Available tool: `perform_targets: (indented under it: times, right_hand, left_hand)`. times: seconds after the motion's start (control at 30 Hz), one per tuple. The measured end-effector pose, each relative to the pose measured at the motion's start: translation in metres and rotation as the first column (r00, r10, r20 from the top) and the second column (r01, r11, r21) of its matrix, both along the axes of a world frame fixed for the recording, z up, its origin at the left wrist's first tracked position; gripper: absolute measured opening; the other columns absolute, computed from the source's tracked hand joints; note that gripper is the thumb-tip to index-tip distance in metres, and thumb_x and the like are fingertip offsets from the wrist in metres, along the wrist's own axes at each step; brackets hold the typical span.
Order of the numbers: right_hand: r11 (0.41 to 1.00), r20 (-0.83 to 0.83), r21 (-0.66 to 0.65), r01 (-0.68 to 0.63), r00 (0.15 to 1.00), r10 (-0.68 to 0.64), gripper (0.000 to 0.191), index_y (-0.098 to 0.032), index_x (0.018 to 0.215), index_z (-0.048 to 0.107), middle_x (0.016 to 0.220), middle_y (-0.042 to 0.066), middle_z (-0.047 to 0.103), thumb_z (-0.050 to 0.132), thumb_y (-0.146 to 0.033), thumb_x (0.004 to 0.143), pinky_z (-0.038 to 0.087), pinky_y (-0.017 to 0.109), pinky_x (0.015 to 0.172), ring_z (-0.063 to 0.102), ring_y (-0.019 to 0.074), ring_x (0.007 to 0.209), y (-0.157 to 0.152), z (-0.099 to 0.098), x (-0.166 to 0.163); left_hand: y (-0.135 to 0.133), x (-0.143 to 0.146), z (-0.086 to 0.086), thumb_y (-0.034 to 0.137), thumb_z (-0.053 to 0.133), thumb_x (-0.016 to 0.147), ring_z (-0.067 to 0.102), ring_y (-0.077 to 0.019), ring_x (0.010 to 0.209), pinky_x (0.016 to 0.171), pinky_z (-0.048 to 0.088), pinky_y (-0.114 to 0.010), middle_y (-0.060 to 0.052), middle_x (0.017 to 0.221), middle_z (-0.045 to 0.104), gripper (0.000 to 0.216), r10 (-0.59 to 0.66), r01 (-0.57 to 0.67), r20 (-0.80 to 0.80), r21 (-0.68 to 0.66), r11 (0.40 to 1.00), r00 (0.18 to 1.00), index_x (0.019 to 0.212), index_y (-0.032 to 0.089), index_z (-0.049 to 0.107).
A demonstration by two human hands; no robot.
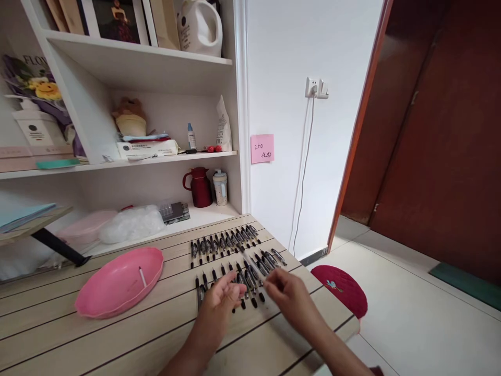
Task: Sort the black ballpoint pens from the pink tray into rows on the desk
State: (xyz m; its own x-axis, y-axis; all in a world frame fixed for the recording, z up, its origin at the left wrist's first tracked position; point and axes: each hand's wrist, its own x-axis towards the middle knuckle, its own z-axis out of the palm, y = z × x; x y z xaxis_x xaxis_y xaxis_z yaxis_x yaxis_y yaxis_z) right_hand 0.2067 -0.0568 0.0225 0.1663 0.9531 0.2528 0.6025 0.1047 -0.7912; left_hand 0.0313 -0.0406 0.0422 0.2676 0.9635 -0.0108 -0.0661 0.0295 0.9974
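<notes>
Several black-and-clear pens lie in two slanting rows on the table: a back row (223,243) and a front row (266,262). My left hand (221,303) is over the left part of the front row, palm turned inward, fingers loosely curved and apart, holding nothing I can see. To its right, my right hand (289,295) has its fingers pinched together at the near edge of the same row. A blurred, see-through strip (253,266) runs up-left from those fingertips; its kind is unclear. Both hands hide some pens.
A pink oval dish (113,292) holding one slim white pen (142,277) stands at the left of the slatted table (156,334). Behind are white shelves (168,68) with a red jug (200,188) and a cup (220,187). A red stool (344,287) stands right.
</notes>
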Motion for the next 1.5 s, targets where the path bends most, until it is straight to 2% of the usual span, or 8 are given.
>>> perform_targets:
  times: [0.2, 0.4, 0.77, 0.87, 0.97, 1.13, 1.27, 1.5]
  right_hand:
    - [0.968, -0.039, 0.076, -0.24, 0.969, 0.243, 0.01, -0.018, 0.071, 0.055, 0.067, 0.0, 0.06, 0.05, -0.027, 0.075, 0.033, 0.022, 0.053, 0.052, 0.0126, 0.061, -0.013, -0.002, -0.027]
    - [0.954, 0.295, 0.007, 0.3, 0.911, -0.288, 0.009, -0.018, 0.076, 0.054, 0.075, 0.006, 0.061, 0.048, -0.024, 0.074, 0.031, 0.026, 0.056, 0.053, 0.0178, 0.068, 0.043, 0.002, 0.057]
    - [0.939, 0.442, -0.086, 0.332, 0.857, -0.263, 0.018, -0.016, 0.083, 0.054, 0.073, 0.006, 0.06, 0.049, -0.011, 0.067, 0.029, 0.025, 0.057, 0.053, 0.0169, 0.068, 0.074, -0.033, 0.077]
    - [0.943, 0.304, -0.071, 0.324, 0.908, -0.289, 0.02, -0.016, 0.085, 0.058, 0.071, 0.005, 0.061, 0.05, -0.014, 0.067, 0.03, 0.025, 0.056, 0.052, 0.0166, 0.066, 0.066, -0.022, 0.075]
    - [0.983, -0.086, -0.08, 0.168, 0.981, -0.175, 0.02, -0.018, 0.084, 0.062, 0.068, 0.003, 0.06, 0.054, -0.026, 0.068, 0.031, 0.025, 0.052, 0.049, 0.0139, 0.057, 0.054, -0.004, 0.054]
    - [0.979, -0.692, 0.002, -0.205, 0.707, 0.15, 0.022, -0.017, 0.076, 0.061, 0.051, -0.005, 0.045, 0.064, -0.034, 0.063, 0.022, 0.021, 0.042, 0.032, 0.0057, 0.043, 0.034, 0.021, -0.008]
    - [0.972, -0.777, 0.066, -0.224, 0.6, 0.191, 0.022, -0.016, 0.076, 0.06, 0.054, -0.006, 0.047, 0.067, -0.032, 0.063, 0.02, 0.019, 0.041, 0.031, 0.0037, 0.043, 0.03, 0.024, -0.032]
    - [0.964, -0.753, 0.046, -0.263, 0.624, 0.206, 0.021, -0.016, 0.073, 0.062, 0.054, -0.005, 0.05, 0.069, -0.031, 0.06, 0.023, 0.018, 0.041, 0.031, 0.0031, 0.043, 0.027, 0.023, -0.036]
  left_hand:
    - [-0.001, 0.007, -0.004, 0.03, 0.059, 0.074, 0.06, -0.0147, 0.067, 0.059, 0.045, -0.025, -0.001, 0.067, 0.057, 0.018, 0.097, 0.021, 0.386, -0.29, 0.957, 0.918, 0.083, 0.016, 0.051]
    - [0.002, -0.02, -0.012, 0.039, 0.053, 0.077, 0.026, -0.0009, 0.034, 0.034, 0.019, -0.014, 0.009, 0.051, 0.038, 0.023, 0.037, 0.07, 0.29, -0.353, 0.933, 0.956, 0.083, 0.018, 0.049]
    - [-0.006, -0.024, -0.029, 0.053, 0.046, 0.075, 0.013, -0.0023, 0.032, 0.033, 0.006, -0.018, 0.01, 0.046, 0.038, 0.038, -0.191, 0.18, -0.023, -0.243, 0.953, 0.981, 0.091, 0.018, 0.047]
    - [-0.006, -0.026, -0.03, 0.051, 0.044, 0.076, 0.014, -0.0029, 0.033, 0.034, 0.009, -0.019, 0.01, 0.046, 0.038, 0.038, -0.201, 0.181, -0.071, -0.219, 0.959, 0.977, 0.091, 0.017, 0.048]
    - [-0.005, -0.027, -0.034, 0.05, 0.042, 0.078, 0.017, -0.0038, 0.034, 0.036, 0.012, -0.019, 0.01, 0.045, 0.038, 0.036, -0.23, 0.205, -0.121, -0.189, 0.96, 0.966, 0.091, 0.017, 0.049]
    - [-0.006, -0.026, -0.04, 0.046, 0.039, 0.081, 0.017, -0.0043, 0.034, 0.038, 0.014, -0.021, 0.01, 0.045, 0.039, 0.034, -0.225, 0.197, -0.21, -0.149, 0.969, 0.951, 0.092, 0.016, 0.051]
    - [-0.008, -0.026, -0.038, 0.044, 0.038, 0.082, 0.017, -0.0044, 0.034, 0.039, 0.013, -0.021, 0.01, 0.044, 0.037, 0.032, -0.24, 0.206, -0.235, -0.16, 0.965, 0.942, 0.092, 0.016, 0.051]
    - [-0.008, -0.027, -0.036, 0.043, 0.04, 0.082, 0.018, -0.0047, 0.035, 0.04, 0.014, -0.021, 0.009, 0.044, 0.038, 0.031, -0.213, 0.189, -0.229, -0.122, 0.974, 0.95, 0.09, 0.016, 0.053]
